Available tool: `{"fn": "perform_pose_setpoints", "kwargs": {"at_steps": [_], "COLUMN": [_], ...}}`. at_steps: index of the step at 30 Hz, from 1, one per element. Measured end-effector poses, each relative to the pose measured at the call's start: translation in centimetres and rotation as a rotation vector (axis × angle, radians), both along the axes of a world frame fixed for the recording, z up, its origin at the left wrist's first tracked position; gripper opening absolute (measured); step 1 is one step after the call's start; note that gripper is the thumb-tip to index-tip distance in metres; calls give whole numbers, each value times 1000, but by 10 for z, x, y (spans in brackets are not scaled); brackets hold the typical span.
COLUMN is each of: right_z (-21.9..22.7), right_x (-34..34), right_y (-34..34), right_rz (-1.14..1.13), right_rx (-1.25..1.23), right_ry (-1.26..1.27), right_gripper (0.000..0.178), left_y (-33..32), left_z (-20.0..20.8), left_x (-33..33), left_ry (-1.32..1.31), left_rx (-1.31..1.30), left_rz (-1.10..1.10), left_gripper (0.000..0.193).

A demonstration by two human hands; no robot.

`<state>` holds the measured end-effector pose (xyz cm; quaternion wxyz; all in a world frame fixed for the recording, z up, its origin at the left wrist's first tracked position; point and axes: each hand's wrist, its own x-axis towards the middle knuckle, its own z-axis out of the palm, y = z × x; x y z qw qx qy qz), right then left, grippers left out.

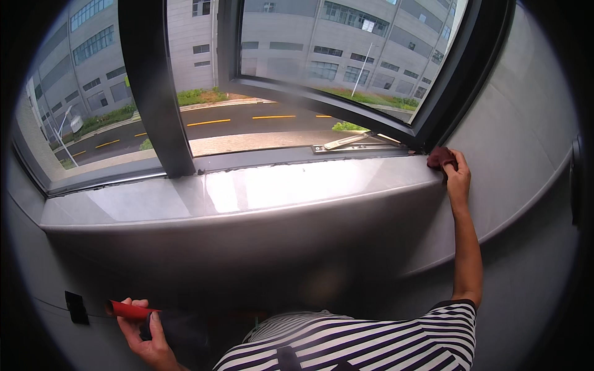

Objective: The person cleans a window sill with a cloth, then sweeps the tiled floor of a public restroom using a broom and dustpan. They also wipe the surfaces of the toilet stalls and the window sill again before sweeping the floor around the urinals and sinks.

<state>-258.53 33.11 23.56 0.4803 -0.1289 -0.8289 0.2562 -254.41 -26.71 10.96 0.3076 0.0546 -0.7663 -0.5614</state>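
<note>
My right hand [458, 178] is closed around a crumpled dark red cloth [440, 157]. It presses the cloth at the right end of the pale, glossy windowsill [266, 191], where the sill meets the wall beside the dark window frame [427, 133]. Down at the lower left, my left hand [148, 345] grips a red cylindrical handle [116, 308], its round end pointing left. Something dark lies against that handle, and I cannot make out what the handle belongs to.
An open window sash [334, 99] tilts outward above the sill, with a metal stay arm [352, 141] at its base. A thick dark mullion [151, 86] stands to the left. A smooth grey wall [520, 123] rises at the right. A small black plate [77, 307] is on the left wall.
</note>
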Motion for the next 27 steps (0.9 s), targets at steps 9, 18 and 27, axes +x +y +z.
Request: {"fn": "perform_pose_setpoints", "kwargs": {"at_steps": [9, 18, 27], "right_z": [-18, 90, 22], "right_x": [-23, -190, -57], "right_y": [-165, -184, -129], "right_rz": [1054, 838, 1077], "right_rx": [-176, 4, 549], "right_ry": [-528, -16, -462], "right_gripper": [45, 42, 44], "left_y": [-10, 16, 38], "left_z": [-4, -11, -22], "left_x": [9, 10, 51], "left_ry": [8, 17, 28], "left_rx": [-63, 28, 9], "left_rz": [63, 65, 216], "left_gripper": [46, 46, 49]}}
